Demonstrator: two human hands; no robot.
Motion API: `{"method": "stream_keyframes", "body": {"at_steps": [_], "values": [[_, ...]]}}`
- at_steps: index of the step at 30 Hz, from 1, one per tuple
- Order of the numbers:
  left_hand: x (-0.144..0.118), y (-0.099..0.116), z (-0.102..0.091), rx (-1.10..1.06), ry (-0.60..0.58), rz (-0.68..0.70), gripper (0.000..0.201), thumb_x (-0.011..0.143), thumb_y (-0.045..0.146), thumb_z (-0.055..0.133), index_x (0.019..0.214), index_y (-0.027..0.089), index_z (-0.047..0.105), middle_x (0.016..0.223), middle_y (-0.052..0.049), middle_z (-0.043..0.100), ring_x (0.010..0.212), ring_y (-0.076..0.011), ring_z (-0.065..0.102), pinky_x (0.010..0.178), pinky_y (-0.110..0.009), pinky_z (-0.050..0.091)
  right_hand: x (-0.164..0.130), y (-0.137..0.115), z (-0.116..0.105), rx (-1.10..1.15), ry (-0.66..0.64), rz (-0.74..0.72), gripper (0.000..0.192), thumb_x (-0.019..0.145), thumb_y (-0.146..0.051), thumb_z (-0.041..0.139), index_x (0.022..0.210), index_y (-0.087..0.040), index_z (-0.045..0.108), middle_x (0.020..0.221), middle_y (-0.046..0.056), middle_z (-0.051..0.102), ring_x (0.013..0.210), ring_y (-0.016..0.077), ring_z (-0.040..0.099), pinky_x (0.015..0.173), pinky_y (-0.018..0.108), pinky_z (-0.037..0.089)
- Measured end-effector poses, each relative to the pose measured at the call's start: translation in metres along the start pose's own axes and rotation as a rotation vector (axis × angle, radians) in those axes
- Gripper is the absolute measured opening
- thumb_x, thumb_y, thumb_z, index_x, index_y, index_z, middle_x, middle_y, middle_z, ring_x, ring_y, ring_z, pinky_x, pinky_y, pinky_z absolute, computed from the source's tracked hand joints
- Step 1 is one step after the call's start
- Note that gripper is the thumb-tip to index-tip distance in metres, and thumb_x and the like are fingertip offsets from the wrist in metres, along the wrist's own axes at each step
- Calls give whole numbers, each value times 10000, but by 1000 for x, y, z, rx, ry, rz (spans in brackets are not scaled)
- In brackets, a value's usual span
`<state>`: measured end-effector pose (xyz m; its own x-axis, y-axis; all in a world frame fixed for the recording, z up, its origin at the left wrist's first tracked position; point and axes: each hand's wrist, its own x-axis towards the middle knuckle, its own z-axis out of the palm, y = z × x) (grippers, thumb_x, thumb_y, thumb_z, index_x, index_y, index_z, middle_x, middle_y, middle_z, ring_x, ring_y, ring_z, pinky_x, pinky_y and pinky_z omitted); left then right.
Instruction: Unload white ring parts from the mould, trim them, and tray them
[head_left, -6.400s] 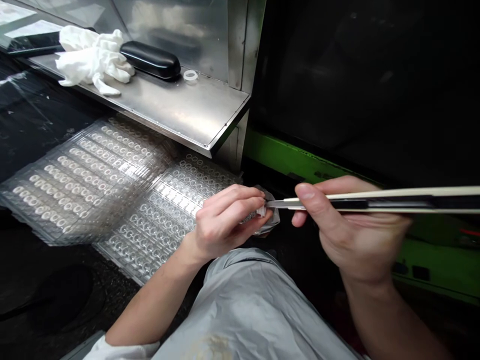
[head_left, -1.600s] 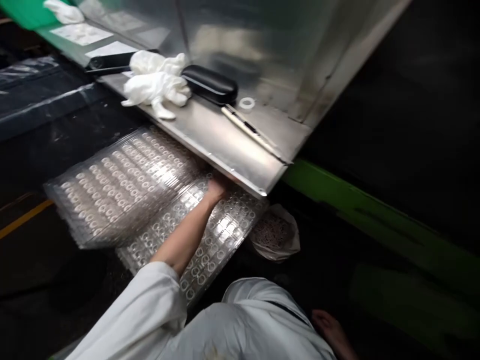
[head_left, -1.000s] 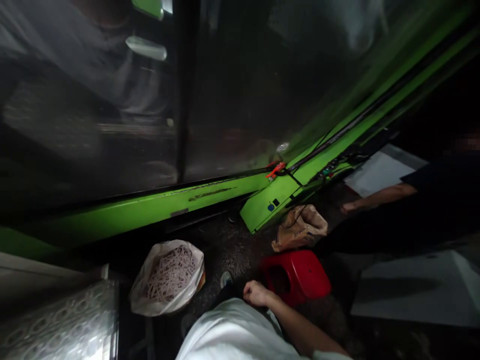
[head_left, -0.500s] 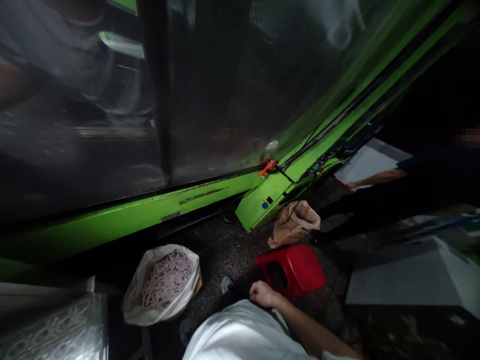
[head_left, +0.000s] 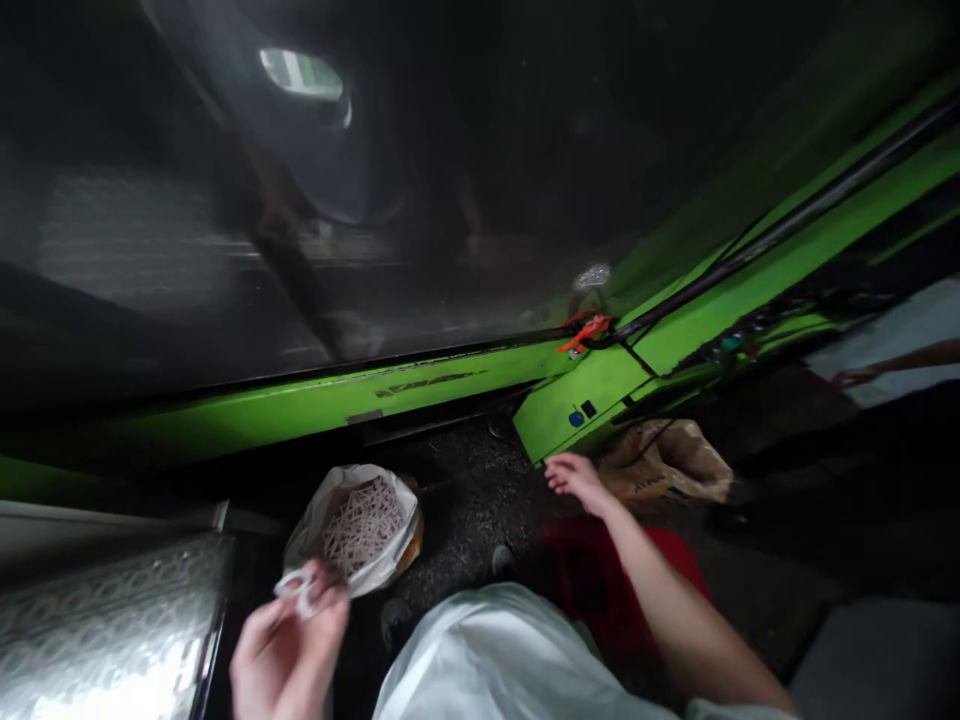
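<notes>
My left hand [head_left: 289, 650] is pinched on a small white ring-shaped piece [head_left: 306, 592], slightly blurred, in front of the white bag. That open bag [head_left: 302, 528] holds many thin pale strips [head_left: 364, 525]. My right hand [head_left: 576, 480] reaches out past the red stool [head_left: 679, 560], near the lower corner of the green machine [head_left: 559, 415]. Its fingers are loosely bent and a little apart, with nothing seen in them. At the lower left lies a shiny clear surface [head_left: 112, 620] with a pattern of rings.
A dark glossy panel [head_left: 450, 200] fills the upper view. An orange-red handle [head_left: 589, 332] sits at the panel's lower corner. Right of my hand stands an open brown paper sack [head_left: 667, 460]. Another person's arm [head_left: 900, 362] shows at the far right, beside a pale box.
My left hand has come into view holding the white piece. My right hand has risen from beside my lap towards the green machine. The view has shifted left.
</notes>
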<state>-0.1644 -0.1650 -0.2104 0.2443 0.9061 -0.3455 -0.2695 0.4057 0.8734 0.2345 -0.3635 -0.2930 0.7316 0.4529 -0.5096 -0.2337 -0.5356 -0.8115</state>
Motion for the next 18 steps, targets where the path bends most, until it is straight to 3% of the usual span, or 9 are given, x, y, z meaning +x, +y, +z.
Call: {"method": "stream_keyframes", "body": {"at_steps": [2, 4, 7, 9, 13, 18], "values": [[-11, -23, 47, -396, -32, -394, 111, 573, 212, 755, 662, 237, 694, 720, -15, 647, 561, -100, 476, 489, -257, 433, 37, -29, -47, 108, 83, -71, 270, 752, -306, 781, 937, -193, 619, 800, 23, 706, 640, 117, 637, 583, 221, 498], [-18, -43, 101, -621, -83, -600, 170, 581, 116, 767, 688, 144, 637, 762, -46, 602, 581, -75, 458, 508, -211, 463, 80, -61, -92, 204, 171, -136, 323, 713, -354, 805, 884, -216, 568, 763, -6, 675, 648, 110, 605, 595, 212, 485], [-30, -63, 169, -652, -167, -676, 131, 643, 99, 742, 702, 110, 626, 754, -50, 554, 562, -80, 430, 500, -230, 479, 145, -112, -142, 297, 231, -208, 311, 726, -380, 765, 860, -234, 526, 744, -32, 647, 697, 115, 592, 637, 211, 473], [-38, -70, 203, -605, -223, -700, 111, 676, 111, 726, 692, 105, 617, 751, -51, 535, 558, -87, 423, 504, -251, 492, 181, -142, -158, 322, 180, -247, 281, 746, -396, 742, 867, -238, 543, 776, -28, 667, 767, 134, 615, 704, 241, 494], [-53, -76, 244, -527, -232, -745, 140, 694, 107, 702, 698, 116, 562, 816, -67, 547, 547, -80, 412, 507, -260, 492, 224, -174, -160, 304, -30, -354, 281, 805, -465, 710, 935, -232, 623, 840, -16, 721, 867, 162, 638, 832, 320, 523], [-51, -86, 260, -388, -157, -710, 265, 681, 58, 698, 819, 160, 496, 831, -16, 530, 481, -59, 388, 460, -245, 480, 243, -169, -156, 234, -163, -551, 415, 792, -548, 776, 1002, -207, 667, 813, -16, 710, 833, 155, 624, 803, 282, 509]]}}
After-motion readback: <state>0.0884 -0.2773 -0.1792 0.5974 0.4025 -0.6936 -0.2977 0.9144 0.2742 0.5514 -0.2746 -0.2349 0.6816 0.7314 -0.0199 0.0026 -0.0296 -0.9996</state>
